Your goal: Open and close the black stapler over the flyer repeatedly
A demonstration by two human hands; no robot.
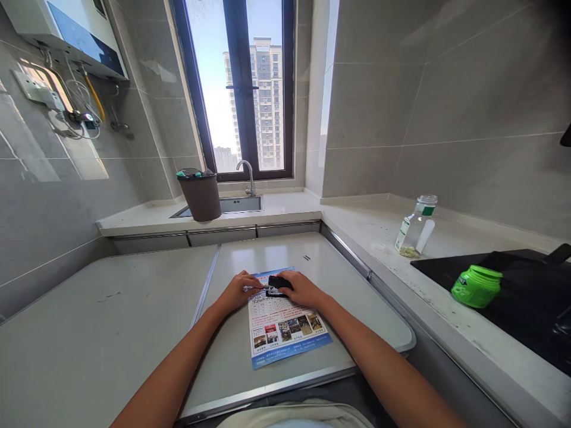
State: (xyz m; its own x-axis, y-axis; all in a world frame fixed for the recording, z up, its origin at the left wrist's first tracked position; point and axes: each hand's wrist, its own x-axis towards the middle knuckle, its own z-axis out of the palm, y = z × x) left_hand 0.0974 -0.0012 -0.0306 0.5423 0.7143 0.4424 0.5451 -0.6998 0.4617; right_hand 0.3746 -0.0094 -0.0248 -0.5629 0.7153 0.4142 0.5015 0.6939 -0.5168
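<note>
Over the upper part of a printed flyer (289,351), a black stapler (280,282) is spread apart, with its metal part pointing left. My right hand (303,289) grips the stapler from the right. The fingers of my left hand (241,292) are pinched on the thin metal part (253,288) at the stapler's left side; its exact shape is too small to tell. The flyer lies flat beneath both hands, with photos and a blue strip at its lower end. Two short staple strips (307,257) rest on the white table just beyond the flyer.
The white table (147,321) has a metal edge and a seam left of the flyer. A brown bin (200,197) stands by the sink (241,205) and faucet (248,178). On the right counter are a glass jar (416,229), a green jar (477,286) and a black bag (526,309).
</note>
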